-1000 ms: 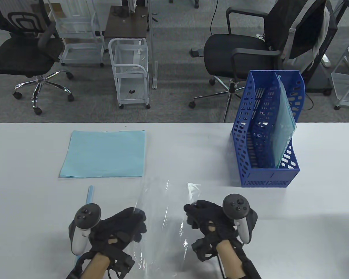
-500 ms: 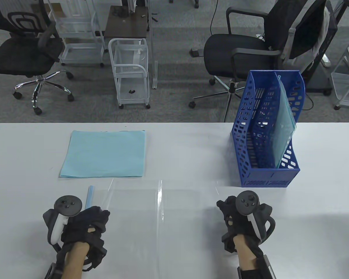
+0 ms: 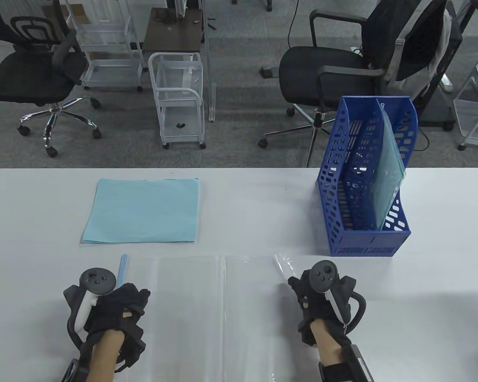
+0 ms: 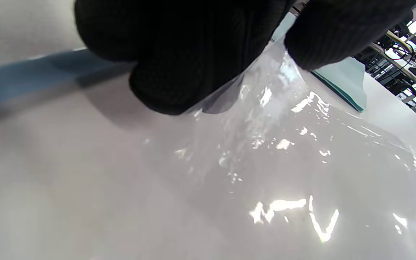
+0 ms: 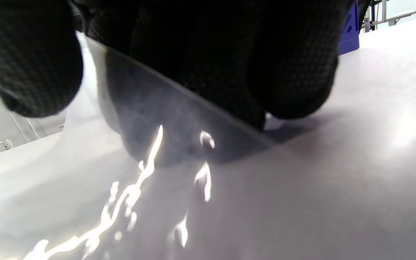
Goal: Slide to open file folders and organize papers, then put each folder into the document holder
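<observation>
Clear folder (image 3: 219,314) lay opened flat on the white tabletop (image 3: 422,310), its centre crease running straight toward me, both leaves spread between my hands. My left hand (image 3: 115,308) pinched the folder's left edge: in the left wrist view the thumb and fingers (image 4: 179,54) were curled onto the lifted film (image 4: 265,119). My right hand (image 3: 316,298) gripped the right edge the same way, fingers (image 5: 291,68) curled over it, that edge raised slightly off the tabletop (the film showed as a dark slanted line under the glove). The pale blue slide bar (image 3: 122,270) lay on the tabletop just beside my left hand, partly hidden under it. The stack of light blue papers (image 3: 142,211) sat farther back on the left, apart from the folder. The blue document holder (image 3: 364,179) stood at the far right of the tabletop, with one filled folder (image 3: 390,175) leaning upright in its right compartment; the left compartment's contents I could not make out.
</observation>
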Demonstrator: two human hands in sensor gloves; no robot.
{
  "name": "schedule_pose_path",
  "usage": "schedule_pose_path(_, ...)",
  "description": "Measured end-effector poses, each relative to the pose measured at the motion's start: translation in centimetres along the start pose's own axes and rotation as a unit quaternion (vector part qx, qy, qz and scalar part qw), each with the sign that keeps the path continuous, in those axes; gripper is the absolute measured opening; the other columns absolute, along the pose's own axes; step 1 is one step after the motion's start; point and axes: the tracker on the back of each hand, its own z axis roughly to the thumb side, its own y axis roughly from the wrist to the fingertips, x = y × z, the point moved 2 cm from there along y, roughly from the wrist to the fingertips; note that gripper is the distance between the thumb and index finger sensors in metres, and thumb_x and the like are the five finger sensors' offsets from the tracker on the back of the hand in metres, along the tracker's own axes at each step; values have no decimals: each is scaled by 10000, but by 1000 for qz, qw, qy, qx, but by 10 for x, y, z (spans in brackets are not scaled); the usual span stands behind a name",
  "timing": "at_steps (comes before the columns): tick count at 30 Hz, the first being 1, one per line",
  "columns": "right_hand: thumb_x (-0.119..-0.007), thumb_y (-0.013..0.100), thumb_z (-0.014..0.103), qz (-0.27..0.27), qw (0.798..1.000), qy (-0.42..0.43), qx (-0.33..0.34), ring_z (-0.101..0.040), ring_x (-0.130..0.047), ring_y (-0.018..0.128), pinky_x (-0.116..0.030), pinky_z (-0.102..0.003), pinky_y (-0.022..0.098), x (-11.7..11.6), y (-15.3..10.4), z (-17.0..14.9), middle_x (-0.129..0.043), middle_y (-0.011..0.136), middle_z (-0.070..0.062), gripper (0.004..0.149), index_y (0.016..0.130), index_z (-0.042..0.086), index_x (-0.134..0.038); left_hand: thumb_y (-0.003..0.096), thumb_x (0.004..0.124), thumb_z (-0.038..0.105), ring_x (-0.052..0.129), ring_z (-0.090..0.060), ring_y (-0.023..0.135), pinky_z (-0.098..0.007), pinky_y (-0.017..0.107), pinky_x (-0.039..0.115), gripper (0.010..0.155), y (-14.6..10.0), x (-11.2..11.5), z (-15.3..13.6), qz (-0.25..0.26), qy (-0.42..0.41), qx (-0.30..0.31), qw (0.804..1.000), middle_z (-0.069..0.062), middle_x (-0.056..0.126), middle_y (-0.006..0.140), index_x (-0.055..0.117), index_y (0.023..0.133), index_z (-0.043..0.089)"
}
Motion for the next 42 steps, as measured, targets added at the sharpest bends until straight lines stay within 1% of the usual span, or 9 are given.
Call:
schedule_pose_path(5, -895, 261, 677, -27, 999, -20, -3, -200, -1067, 396, -909, -423, 407, 4, -3, 1, -1083, 540, 16, 636, 714, 234, -946, 449, 855, 575, 1079, -207, 448, -423, 412, 886, 636, -14, -11, 3, 49, 39, -24, 998, -30, 1037, 715, 822, 971, 212)
schedule_pose_path(8, -878, 272, 695, -29, 999, -34, -10, -283, -1024, 586, -841, -493, 522, 10, -6, 0, -1005, 760, -15, 743, 859, 240, -842, 442, 857, 587, 1061, -195, 424, -409, 401, 879, 636, -35, -27, 13, 139, 82, -37, 986, -16, 1036, 705, 826, 969, 232)
schedule_pose_path(11, -859, 309, 690, -23, 998, -47, -19, -365, -877, 823, -721, -563, 632, 16, -10, -2, -832, 977, -46, 823, 981, 246, -689, 444, 853, 596, 1043, -201, 479, -416, 440, 864, 655, -58, -38, 30, 194, 88, -1, 977, -14, 1006, 764, 796, 995, 247)
schedule_pose_path(14, -852, 327, 675, -28, 999, -36, -7, -385, -764, 928, -652, -579, 675, 18, -15, 1, -716, 1060, -59, 845, 1014, 244, -616, 449, 853, 602, 965, -288, 742, -486, 590, 793, 728, -60, -30, 61, 177, 64, 84, 978, -55, 859, 988, 697, 1068, 251)
schedule_pose_path(18, -841, 338, 670, -23, 999, -22, 19, -393, -630, 1007, -565, -576, 713, 19, -23, 9, -597, 1120, -60, 859, 1032, 248, -559, 434, 839, 659, 562, -297, 1165, -574, 817, 529, 858, -22, -8, 125, 115, 115, 103, 981, 27, 509, 1243, 494, 1147, 330)
schedule_pose_path(25, -825, 353, 667, 5, 999, 11, 43, -393, -615, 1015, -544, -573, 719, 17, -28, 15, -591, 1122, -64, 838, 1031, 247, -568, 404, 826, 703, 292, -218, 1217, -534, 865, 348, 959, 69, 18, 168, 34, 161, -5, 986, 99, 259, 1264, 313, 1148, 386)
schedule_pose_path(30, -822, 357, 663, 20, 998, 30, 44, -400, -613, 1013, -538, -579, 717, 15, -26, 13, -594, 1120, -73, 826, 1028, 246, -580, 372, 845, 714, 283, -221, 1212, -531, 863, 338, 982, 114, 31, 166, 37, 172, -42, 983, 93, 259, 1259, 337, 1146, 387)
schedule_pose_path(34, -816, 362, 667, 26, 998, 31, 44, -400, -612, 1014, -533, -586, 717, 15, -26, 14, -590, 1123, -68, 819, 1029, 253, -580, 370, 802, 741, 308, -252, 1209, -558, 850, 373, 981, 132, 37, 157, -12, 185, -62, 981, 61, 266, 1258, 310, 1141, 385)
schedule_pose_path(42, -814, 365, 664, 31, 998, 39, 46, -413, -625, 1005, -534, -601, 710, 15, -26, 15, -600, 1120, -72, 812, 1026, 249, -593, 366, 835, 682, 555, -280, 1168, -590, 827, 511, 860, 136, 27, 166, 74, 216, -34, 973, 32, 511, 1229, 526, 1122, 411)
